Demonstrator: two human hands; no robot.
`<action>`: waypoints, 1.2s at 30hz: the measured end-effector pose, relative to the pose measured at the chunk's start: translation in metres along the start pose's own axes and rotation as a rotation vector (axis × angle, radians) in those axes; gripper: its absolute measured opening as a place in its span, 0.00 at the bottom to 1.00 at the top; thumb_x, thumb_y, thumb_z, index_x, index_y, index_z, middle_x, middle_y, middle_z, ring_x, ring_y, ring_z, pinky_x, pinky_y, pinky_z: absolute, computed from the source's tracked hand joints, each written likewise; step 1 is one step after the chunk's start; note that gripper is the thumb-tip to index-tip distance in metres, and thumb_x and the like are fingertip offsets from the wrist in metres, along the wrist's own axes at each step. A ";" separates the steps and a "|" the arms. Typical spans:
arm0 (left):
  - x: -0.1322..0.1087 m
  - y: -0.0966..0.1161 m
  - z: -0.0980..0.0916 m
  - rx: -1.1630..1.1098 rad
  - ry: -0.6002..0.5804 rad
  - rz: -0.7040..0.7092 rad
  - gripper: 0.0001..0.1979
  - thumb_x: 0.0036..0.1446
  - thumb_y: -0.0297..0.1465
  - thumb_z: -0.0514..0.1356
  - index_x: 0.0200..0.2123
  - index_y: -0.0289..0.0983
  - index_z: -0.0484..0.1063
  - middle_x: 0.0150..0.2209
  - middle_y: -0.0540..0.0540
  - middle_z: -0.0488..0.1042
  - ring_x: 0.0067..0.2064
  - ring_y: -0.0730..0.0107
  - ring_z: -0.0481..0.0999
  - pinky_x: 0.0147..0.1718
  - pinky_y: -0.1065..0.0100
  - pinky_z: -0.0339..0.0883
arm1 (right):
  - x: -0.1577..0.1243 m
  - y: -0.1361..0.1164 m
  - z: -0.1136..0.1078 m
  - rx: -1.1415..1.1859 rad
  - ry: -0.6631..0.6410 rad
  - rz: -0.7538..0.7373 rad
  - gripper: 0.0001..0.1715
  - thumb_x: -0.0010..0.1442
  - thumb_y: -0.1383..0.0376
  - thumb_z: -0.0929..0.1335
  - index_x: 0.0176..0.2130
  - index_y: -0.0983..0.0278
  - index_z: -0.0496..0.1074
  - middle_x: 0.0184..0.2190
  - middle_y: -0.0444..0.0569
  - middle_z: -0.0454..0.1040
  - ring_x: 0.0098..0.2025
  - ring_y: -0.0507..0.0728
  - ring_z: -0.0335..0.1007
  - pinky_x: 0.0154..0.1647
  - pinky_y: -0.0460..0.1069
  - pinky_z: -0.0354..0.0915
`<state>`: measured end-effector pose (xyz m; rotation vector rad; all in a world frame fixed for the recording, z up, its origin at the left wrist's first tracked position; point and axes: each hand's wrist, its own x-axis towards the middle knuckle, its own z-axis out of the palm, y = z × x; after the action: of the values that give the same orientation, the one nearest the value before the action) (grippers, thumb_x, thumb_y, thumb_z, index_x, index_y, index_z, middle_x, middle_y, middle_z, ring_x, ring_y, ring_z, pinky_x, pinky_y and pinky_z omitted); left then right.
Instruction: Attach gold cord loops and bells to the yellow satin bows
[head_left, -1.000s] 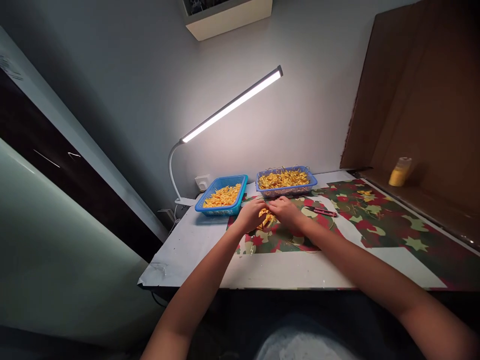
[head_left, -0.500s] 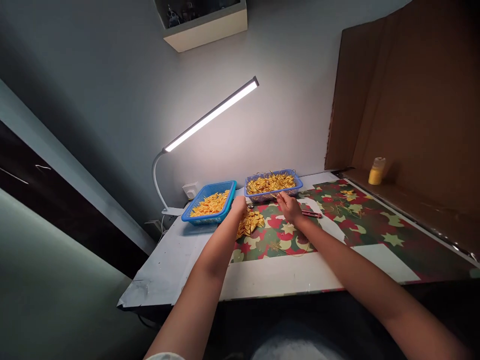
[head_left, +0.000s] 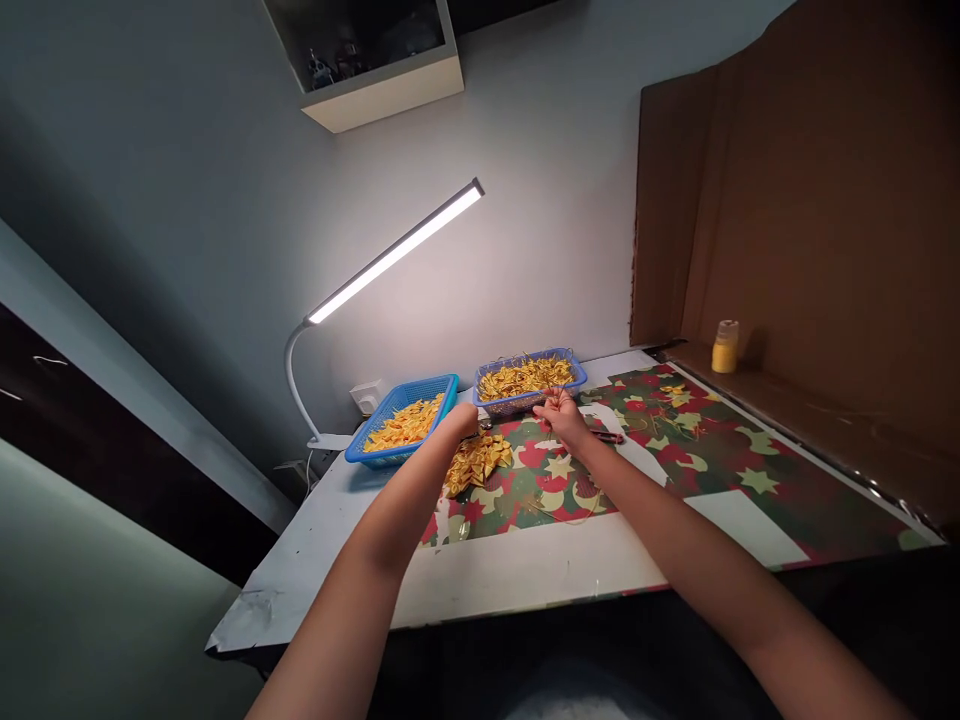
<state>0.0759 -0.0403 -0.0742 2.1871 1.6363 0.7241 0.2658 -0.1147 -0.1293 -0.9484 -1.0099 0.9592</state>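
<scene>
My left hand (head_left: 463,418) is curled closed between the left basket and the pile of yellow bows. Its fingers face away, so what they grip is hidden; a small shiny metal piece (head_left: 484,425) shows just beside it. My right hand (head_left: 564,415) is pinched shut on a thin golden cord (head_left: 553,396), in front of the right basket. Below my left hand, small folded yellow ribbon bows (head_left: 480,462) lie heaped on the patterned cloth (head_left: 525,500). Partly behind my right wrist is a dark red tool (head_left: 609,437).
A blue basket (head_left: 352,456) of yellow pieces stands left, and a purple-blue basket (head_left: 581,377) of golden loops at the back. A lit lamp (head_left: 397,250) arches above. Loose strands (head_left: 679,425) and a yellow bottle (head_left: 725,350) are at right, by a cardboard wall (head_left: 810,200).
The whole view has shifted, so the table sits slightly lower and further left. My right hand has turned a little, with its fingers now raised around the cord; my left hand stays closed.
</scene>
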 end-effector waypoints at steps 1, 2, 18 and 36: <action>-0.002 0.001 -0.003 0.005 -0.042 -0.030 0.17 0.62 0.36 0.59 0.53 0.37 0.68 0.52 0.41 0.70 0.50 0.60 0.73 0.46 0.56 0.71 | 0.001 0.002 0.000 0.042 -0.010 0.048 0.14 0.62 0.61 0.69 0.44 0.65 0.67 0.29 0.41 0.68 0.27 0.48 0.64 0.30 0.46 0.66; -0.003 0.001 -0.006 0.007 -0.084 -0.063 0.17 0.62 0.36 0.59 0.53 0.37 0.68 0.52 0.41 0.70 0.50 0.61 0.73 0.46 0.56 0.71 | 0.001 0.005 0.000 0.082 -0.023 0.096 0.15 0.64 0.60 0.67 0.47 0.66 0.68 0.35 0.45 0.71 0.32 0.50 0.69 0.33 0.48 0.69; -0.073 0.058 0.062 -0.476 0.005 0.148 0.07 0.59 0.32 0.56 0.31 0.36 0.68 0.31 0.49 0.74 0.33 0.71 0.73 0.35 0.71 0.67 | -0.007 0.003 0.006 0.320 -0.111 0.320 0.16 0.66 0.59 0.66 0.47 0.68 0.69 0.40 0.48 0.72 0.35 0.51 0.71 0.34 0.48 0.71; -0.078 0.063 0.059 -0.692 0.021 0.144 0.21 0.50 0.25 0.58 0.50 0.36 0.68 0.54 0.41 0.71 0.53 0.61 0.70 0.50 0.64 0.65 | -0.015 -0.009 0.016 0.074 -0.107 0.102 0.20 0.65 0.59 0.66 0.53 0.66 0.68 0.52 0.52 0.70 0.49 0.59 0.70 0.48 0.57 0.70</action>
<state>0.1424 -0.1300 -0.1057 1.7887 1.0159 1.1480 0.2488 -0.1286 -0.1209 -0.9016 -1.0163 1.1347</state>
